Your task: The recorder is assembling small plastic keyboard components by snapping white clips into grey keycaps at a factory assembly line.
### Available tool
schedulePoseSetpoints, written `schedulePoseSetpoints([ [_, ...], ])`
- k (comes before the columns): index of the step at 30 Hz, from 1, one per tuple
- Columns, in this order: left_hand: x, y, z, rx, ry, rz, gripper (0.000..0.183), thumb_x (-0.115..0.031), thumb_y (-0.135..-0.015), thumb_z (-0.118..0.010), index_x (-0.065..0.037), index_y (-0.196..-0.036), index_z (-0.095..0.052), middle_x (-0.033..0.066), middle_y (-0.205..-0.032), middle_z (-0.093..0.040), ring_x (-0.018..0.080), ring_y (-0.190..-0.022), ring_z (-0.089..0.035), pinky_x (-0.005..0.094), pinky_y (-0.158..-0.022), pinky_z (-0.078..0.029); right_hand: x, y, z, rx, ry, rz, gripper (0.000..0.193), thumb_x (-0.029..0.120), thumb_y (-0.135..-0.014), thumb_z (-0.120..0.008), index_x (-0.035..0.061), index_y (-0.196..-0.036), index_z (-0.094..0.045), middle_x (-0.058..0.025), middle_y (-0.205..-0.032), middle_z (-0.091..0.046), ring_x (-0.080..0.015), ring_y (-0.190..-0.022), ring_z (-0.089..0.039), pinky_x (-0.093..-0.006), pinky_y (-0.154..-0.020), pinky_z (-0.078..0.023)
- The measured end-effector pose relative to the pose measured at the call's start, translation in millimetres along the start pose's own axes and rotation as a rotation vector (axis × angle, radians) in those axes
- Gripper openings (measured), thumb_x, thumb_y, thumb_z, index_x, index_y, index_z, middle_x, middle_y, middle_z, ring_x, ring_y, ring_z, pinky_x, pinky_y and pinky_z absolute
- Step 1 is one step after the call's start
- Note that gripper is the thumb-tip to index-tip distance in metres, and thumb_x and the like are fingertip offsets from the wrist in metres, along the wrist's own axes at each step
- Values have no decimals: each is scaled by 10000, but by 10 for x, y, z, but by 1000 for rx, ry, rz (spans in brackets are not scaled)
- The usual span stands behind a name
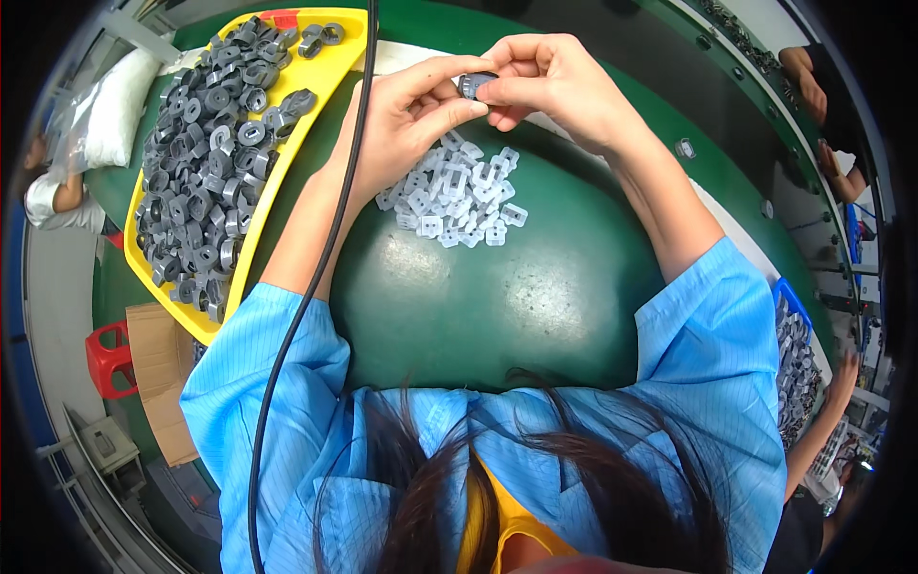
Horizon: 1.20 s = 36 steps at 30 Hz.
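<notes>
Both my hands meet over the far part of the green table, holding one small dark grey plastic part (474,84) between them. My left hand (413,107) pinches it from the left with thumb and forefinger. From the right, the thumb and fingers of my right hand (535,84) close on the same part. Fingertips cover much of it, so its finer shape is hidden. Just below my hands lies a loose pile of small translucent white plastic pieces (457,196). At the left, a heap of dark grey ring-shaped parts (206,163) fills a yellow tray (304,139).
A black cable (320,268) hangs down across the view, in front of my left forearm. Two small clear pieces (685,147) lie to the right on the green table (497,316). Beyond are a blue bin (790,297) of grey parts, a red stool (111,360) and other people's arms.
</notes>
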<state>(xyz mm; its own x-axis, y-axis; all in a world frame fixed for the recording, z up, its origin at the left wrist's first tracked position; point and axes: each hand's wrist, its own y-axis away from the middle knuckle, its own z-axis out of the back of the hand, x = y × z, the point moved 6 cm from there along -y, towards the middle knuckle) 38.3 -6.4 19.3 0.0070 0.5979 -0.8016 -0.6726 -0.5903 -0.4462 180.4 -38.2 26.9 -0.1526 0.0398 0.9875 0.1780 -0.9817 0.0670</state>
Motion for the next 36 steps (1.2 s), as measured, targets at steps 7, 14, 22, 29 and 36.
schedulePoseSetpoints([
  [7,-192,24,-3,-243,-140,-172,393,16,-821,-700,-49,-1204,-637,18,-690,-604,29,-534,-426,197,-472,-351,42,-9,24,-107,-140,248,233,108,-856,-692,-29,-1044,-681,-86,-907,-692,-121,-783,-643,-264,-763,-530],
  [14,-183,76,-21,-320,-36,-385,422,69,-791,-731,-15,-1183,-599,0,-768,-592,30,-584,-460,172,-498,-373,62,-4,-119,-20,-490,255,191,30,-811,-690,-16,-995,-669,-98,-923,-696,-150,-859,-665,-272,-813,-520],
  [22,-159,13,-41,-141,-340,-295,499,-134,-728,-824,-89,-1173,-602,17,-738,-571,109,-535,-430,251,-478,-383,-150,-83,66,95,-138,51,136,65,-804,-663,40,-930,-617,4,-828,-627,-60,-740,-575,-207,-678,-446],
  [29,220,-47,84,-119,-154,18,412,-152,-855,-666,-30,-1227,-538,21,-1017,-573,127,-943,-511,278,-896,-388,-644,-269,1046,-385,338,-104,311,208,-801,-737,26,-1034,-641,-42,-915,-681,-90,-834,-609,-245,-690,-474],
  [36,36,200,364,47,-466,69,522,75,-719,-503,-48,-1222,-573,143,-1229,-591,287,-1175,-547,359,-1020,-408,-351,-171,932,-650,817,258,258,219,-814,-712,60,-1017,-690,-30,-834,-691,-112,-774,-624,-271,-761,-502],
])
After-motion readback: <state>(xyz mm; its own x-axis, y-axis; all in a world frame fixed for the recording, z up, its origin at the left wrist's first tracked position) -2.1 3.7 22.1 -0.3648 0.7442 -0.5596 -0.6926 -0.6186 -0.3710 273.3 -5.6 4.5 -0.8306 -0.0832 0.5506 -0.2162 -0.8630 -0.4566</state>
